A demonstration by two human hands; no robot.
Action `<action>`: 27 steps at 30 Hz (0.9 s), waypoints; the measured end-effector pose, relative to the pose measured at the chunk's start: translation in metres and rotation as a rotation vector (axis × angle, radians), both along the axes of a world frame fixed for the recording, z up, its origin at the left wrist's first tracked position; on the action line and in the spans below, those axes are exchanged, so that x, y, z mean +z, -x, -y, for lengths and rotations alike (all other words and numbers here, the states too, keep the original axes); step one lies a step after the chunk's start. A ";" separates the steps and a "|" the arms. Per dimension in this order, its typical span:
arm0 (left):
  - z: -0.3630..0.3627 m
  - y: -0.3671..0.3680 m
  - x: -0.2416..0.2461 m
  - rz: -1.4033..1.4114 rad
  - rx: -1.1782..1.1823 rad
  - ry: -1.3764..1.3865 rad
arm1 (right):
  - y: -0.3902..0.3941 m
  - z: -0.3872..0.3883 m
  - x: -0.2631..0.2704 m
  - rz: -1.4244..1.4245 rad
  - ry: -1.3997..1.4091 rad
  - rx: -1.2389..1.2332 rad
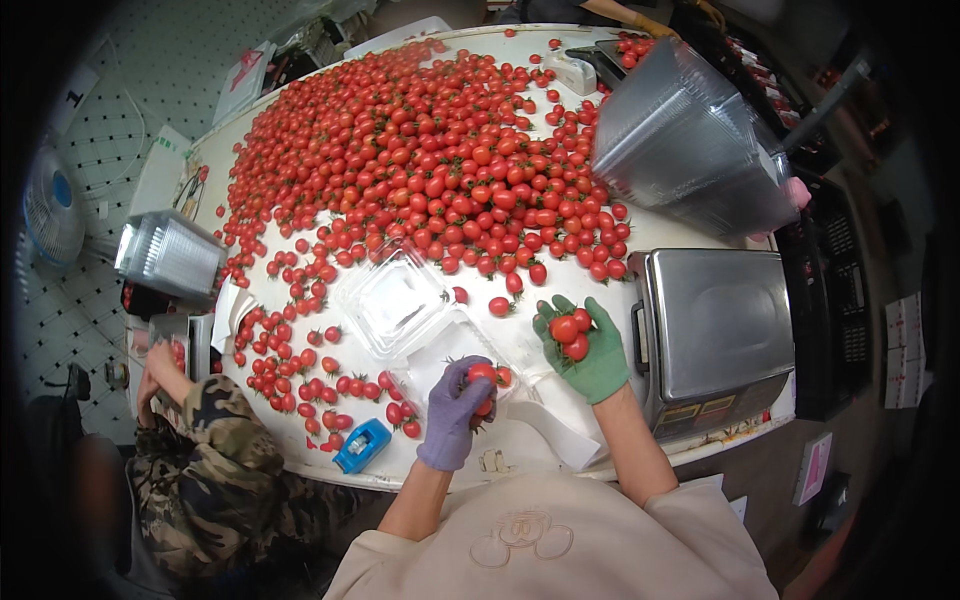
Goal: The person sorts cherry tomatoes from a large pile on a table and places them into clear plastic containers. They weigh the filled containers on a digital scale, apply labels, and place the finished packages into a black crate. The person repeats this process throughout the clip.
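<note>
My left hand (452,412), in a purple glove, grips a few cherry tomatoes (481,372) over the near part of an open clear plastic clamshell box (459,345). Its lid (394,296) lies folded back, away from me. Part of the box floor is hidden by this hand. My right hand (589,352), in a green glove, is turned palm up with three cherry tomatoes (575,346) resting on the palm and fingers. It stands to the right of the box, beside the metal scale. Beyond both hands spreads a large heap of red cherry tomatoes (420,157).
A metal-topped scale (720,322) stands at the right, below a tall stack of clear boxes (682,142). A blue tape dispenser (361,445) lies near the front edge. More boxes (171,251) stand at left, near a co-worker in a camouflage sleeve (225,435).
</note>
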State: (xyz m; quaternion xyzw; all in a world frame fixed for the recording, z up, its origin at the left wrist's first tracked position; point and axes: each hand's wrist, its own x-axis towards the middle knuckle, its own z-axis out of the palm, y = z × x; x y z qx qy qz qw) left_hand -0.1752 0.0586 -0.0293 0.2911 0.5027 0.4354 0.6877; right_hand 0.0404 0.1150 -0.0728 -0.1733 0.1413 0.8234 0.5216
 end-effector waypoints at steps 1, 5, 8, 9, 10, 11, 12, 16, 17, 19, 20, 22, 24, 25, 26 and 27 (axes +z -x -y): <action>0.005 -0.003 0.001 -0.144 -0.036 -0.038 | -0.001 0.001 0.004 0.017 -0.008 -0.003; 0.025 -0.004 0.009 -0.325 0.034 -0.102 | -0.005 -0.016 -0.011 0.011 0.000 0.041; 0.032 -0.001 0.013 -0.369 0.040 -0.115 | -0.008 -0.045 -0.053 0.172 0.092 0.045; 0.035 0.000 0.013 -0.373 0.053 -0.155 | -0.005 -0.053 -0.057 0.319 0.165 0.016; 0.035 0.000 0.012 -0.376 0.062 -0.194 | -0.003 -0.057 -0.056 0.466 0.172 -0.031; 0.036 0.000 0.011 -0.379 0.070 -0.233 | -0.001 -0.060 -0.057 0.614 0.174 -0.078; 0.037 0.002 0.009 -0.436 0.052 -0.246 | -0.002 -0.062 -0.061 0.693 0.100 -0.072; 0.042 0.001 0.010 -0.531 0.057 -0.318 | 0.002 -0.061 -0.059 1.183 -0.117 -0.109; 0.043 0.000 0.011 -0.556 0.062 -0.336 | 0.006 -0.057 -0.042 1.327 -0.156 -0.111; 0.045 -0.004 0.024 -0.650 0.034 -0.371 | 0.007 -0.040 -0.011 1.557 -0.332 0.071; 0.047 -0.005 0.024 -0.674 0.032 -0.402 | 0.009 -0.029 0.000 1.574 -0.456 0.100; 0.048 -0.007 0.025 -0.742 -0.018 -0.438 | 0.010 0.000 0.037 1.532 -0.756 0.214; 0.046 -0.010 0.029 -0.755 -0.081 -0.450 | 0.012 0.030 0.076 1.483 -1.057 0.273; 0.044 -0.013 0.031 -0.736 -0.110 -0.439 | 0.015 0.041 0.084 1.493 -1.191 0.252; 0.043 -0.015 0.033 -0.718 -0.140 -0.428 | 0.017 0.049 0.090 1.523 -1.205 0.278; 0.043 -0.016 0.037 -0.688 -0.179 -0.426 | 0.020 0.055 0.094 1.548 -1.223 0.305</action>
